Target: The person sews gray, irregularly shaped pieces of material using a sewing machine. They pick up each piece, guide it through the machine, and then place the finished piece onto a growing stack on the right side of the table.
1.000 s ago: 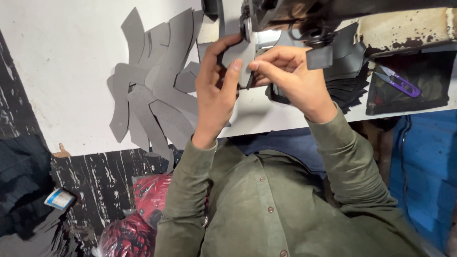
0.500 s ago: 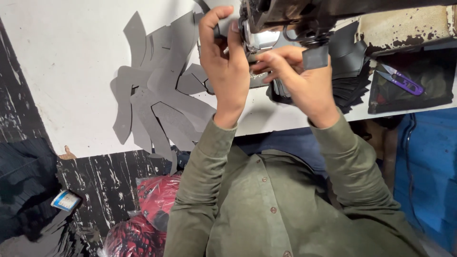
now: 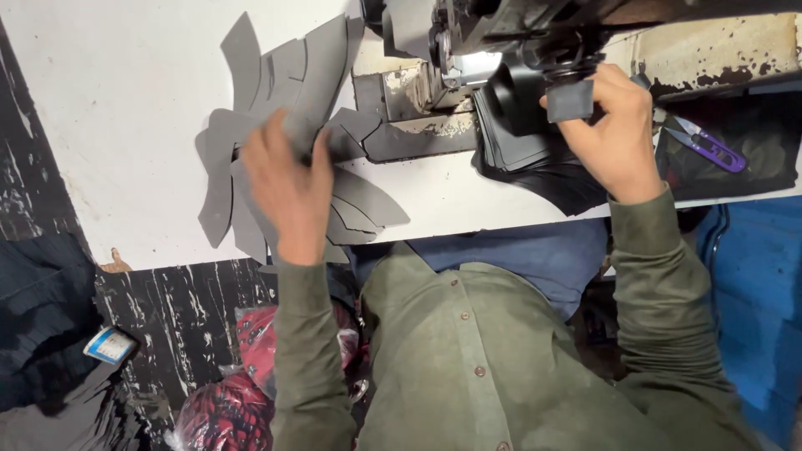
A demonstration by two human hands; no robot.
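— So, what is the left hand (image 3: 288, 188) doing?

— It is lying flat, palm down and fingers spread, on the fan of grey curved cut pieces (image 3: 276, 108) that is spreading over the white table (image 3: 109, 92). It is pressing on them rather than closing around any one; whether a fingertip is lifting an edge, I cannot tell.

— Where are those pieces sitting around it?

— Most are fanning out beyond the fingertips and off to the thumb side, and a few pointed ones are poking out just beside the wrist, toward the table's near edge.

— And the right hand (image 3: 614, 134)?

— It is curling shut, with thumb and fingers pinching a small dark square piece (image 3: 570, 100) at their tips. That piece is sitting right against the dark head of the sewing machine (image 3: 501, 33), which is hanging just beyond the knuckles.

— Anything under that hand?

— A stack of black cut pieces (image 3: 535, 163) is lying beneath the palm and beside the wrist, touching the machine's metal base (image 3: 418, 134).

— What else is lying close by?

— Purple-handled thread snips (image 3: 710, 149) are resting in a dark tray (image 3: 752, 175) on the outer side of the right hand, near but apart from it. Both arms are wearing olive-green sleeves (image 3: 660, 276), and red patterned bundles (image 3: 225, 409) are lying on the floor below the left elbow.
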